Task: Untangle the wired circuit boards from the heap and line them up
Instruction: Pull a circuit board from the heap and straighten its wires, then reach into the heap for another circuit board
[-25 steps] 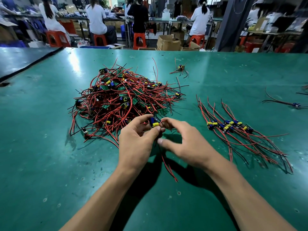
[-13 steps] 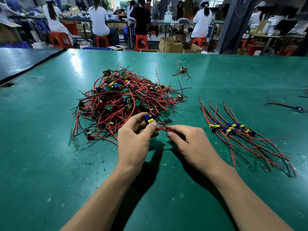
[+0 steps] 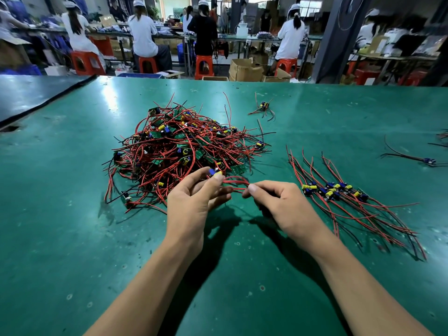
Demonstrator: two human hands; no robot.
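Circuit board [image 3: 215,172] with red wires [image 3: 236,181] was pinched in the left hand [image 3: 191,202] at the near side of the heap [image 3: 184,151], mid-way across the table [image 3: 72,238].
The right hand [image 3: 283,204] pinched the wires just beside it. A row of boards [image 3: 332,190] lay toward the right edge; a stray board [image 3: 263,105] sat near the far edge, another board [image 3: 429,161] at the right edge. Beyond, people sat on red stools [image 3: 203,65].

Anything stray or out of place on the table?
Yes, two strays. One wired board lies alone beyond the heap, a second board near the table's right edge, both apart from the lined-up row. No damage visible. Left hand pinches a third board, right hand its red wires.
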